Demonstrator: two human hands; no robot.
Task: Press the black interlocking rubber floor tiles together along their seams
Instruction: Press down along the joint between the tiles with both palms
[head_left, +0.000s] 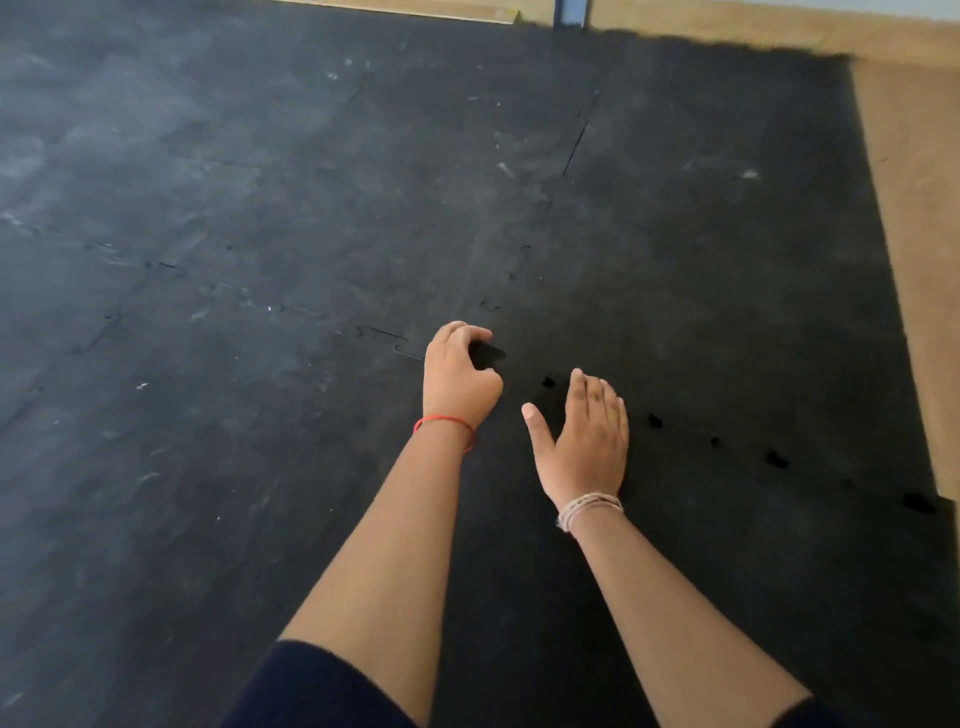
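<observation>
Black interlocking rubber floor tiles cover most of the floor. One jigsaw seam runs from the left under my hands and on to the right, where small dark gaps show along it. A second seam leads away from me. My left hand, with a red thread at the wrist, has its fingers curled around a raised black tile tab where the seams meet. My right hand lies flat, palm down, fingers together and thumb spread, on the tile just right of that junction.
Bare tan floor borders the tiles on the right and along the far edge. A grey-blue upright post stands at the far edge. The left tiles are dusty and scuffed. My dark sleeves show at the bottom.
</observation>
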